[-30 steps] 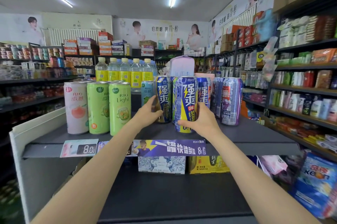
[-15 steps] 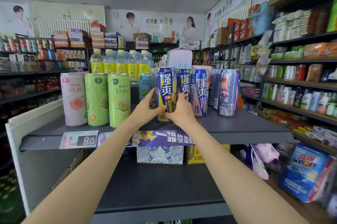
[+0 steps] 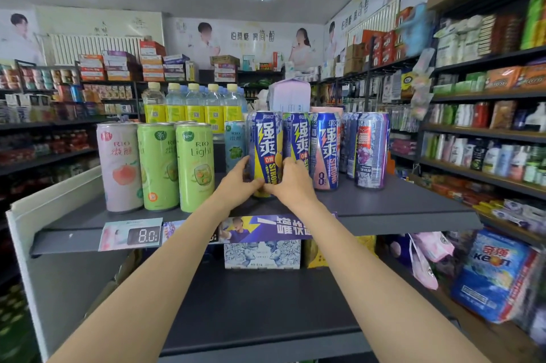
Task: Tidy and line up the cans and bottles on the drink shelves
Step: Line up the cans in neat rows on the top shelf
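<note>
On the top grey shelf stand tall blue cans with yellow lightning art. My left hand and my right hand both wrap the base of the front blue-and-yellow can, thumbs meeting at its front. A second blue-and-yellow can stands just behind on its right, then a blue-and-pink can and a purple grape can. To the left stand a pink peach can, two green cans and a small teal can.
Yellow-labelled water bottles stand at the back of the shelf. A price tag reading 8.0 hangs on the shelf edge. Boxes sit on the lower shelf. Stocked shelves line the right aisle, and a blue pack sits at the lower right.
My right hand has slid the front blue-and-yellow can to the left into the row. My left hand has come onto its left side, so both hands now hold it.
</note>
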`<state>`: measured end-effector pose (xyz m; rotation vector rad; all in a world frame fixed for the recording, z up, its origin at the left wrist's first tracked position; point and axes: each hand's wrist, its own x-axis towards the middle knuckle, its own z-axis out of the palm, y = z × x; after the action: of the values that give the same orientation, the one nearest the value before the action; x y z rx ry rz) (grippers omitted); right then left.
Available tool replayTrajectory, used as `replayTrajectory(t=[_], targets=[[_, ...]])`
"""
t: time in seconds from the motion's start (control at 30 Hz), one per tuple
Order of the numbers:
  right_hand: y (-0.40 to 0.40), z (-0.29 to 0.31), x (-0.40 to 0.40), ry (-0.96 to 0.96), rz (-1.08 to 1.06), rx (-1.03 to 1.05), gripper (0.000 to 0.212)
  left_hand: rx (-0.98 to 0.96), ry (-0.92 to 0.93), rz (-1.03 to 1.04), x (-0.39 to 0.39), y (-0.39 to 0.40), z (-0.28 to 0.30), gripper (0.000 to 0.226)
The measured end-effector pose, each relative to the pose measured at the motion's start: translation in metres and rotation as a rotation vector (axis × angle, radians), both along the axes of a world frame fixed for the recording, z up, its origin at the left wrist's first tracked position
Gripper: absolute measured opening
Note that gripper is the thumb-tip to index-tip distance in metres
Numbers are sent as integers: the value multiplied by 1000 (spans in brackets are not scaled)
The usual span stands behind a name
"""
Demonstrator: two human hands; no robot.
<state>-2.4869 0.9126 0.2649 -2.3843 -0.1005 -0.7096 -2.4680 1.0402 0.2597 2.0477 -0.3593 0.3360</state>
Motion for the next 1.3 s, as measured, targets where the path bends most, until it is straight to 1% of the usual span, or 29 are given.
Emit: replayTrajectory(t=[0.07, 0.13, 0.23, 0.27, 0.3, 0.4, 0.47, 0.6, 0.7, 0.77, 0.8, 0.9, 0.97, 1.03, 1.13, 1.23, 1.3], targets=[[-17, 4, -2, -64, -39, 63, 51, -21, -7, -29, 0, -3, 1, 77], [-30, 8, 0, -92, -86, 91, 48, 1, -37, -8, 1, -7, 3, 84], [-31, 9, 9, -38, -128, 88, 40, 65, -84, 87, 2, -14, 4, 78], [-28, 8, 12, -38, -148, 90, 40, 91, -95, 100, 3, -16, 4, 76], [-24, 8, 16, -44, -168, 93, 45, 114, -100, 107, 4, -17, 3, 74], [-18, 4, 20, -38, -223, 93, 71, 143, -113, 124, 5, -18, 0, 73], [-18, 0, 22, -47, -232, 68, 76, 142, -114, 123, 5, -18, 0, 74], [-22, -2, 24, -31, -205, 72, 71, 87, -77, 90, 4, -17, -1, 78], [-33, 3, 18, -27, -146, 114, 59, 43, -90, 97, 0, -19, 2, 84], [-46, 6, 10, -68, -117, 108, 49, 46, -210, 173, -5, -21, 5, 85], [-54, 7, 6, -98, -121, 104, 44, 30, -300, 221, -8, -22, 7, 82], [-83, 11, -4, -229, -166, 61, 39, -50, -565, 336, -21, -33, 14, 54], [-106, 15, -6, -314, -187, 44, 40, -51, -639, 335, -26, -50, 20, 41], [-132, 18, -5, -355, -233, 57, 43, -19, -623, 300, -25, -74, 24, 38], [-172, 23, 2, -395, -251, 126, 53, 75, -562, 311, -15, -116, 23, 43], [-209, 26, 13, -463, -121, 140, 59, 117, -415, 388, -4, -154, 18, 44], [-229, 32, 20, -498, -28, 79, 60, 193, -309, 468, 2, -175, 14, 52]])
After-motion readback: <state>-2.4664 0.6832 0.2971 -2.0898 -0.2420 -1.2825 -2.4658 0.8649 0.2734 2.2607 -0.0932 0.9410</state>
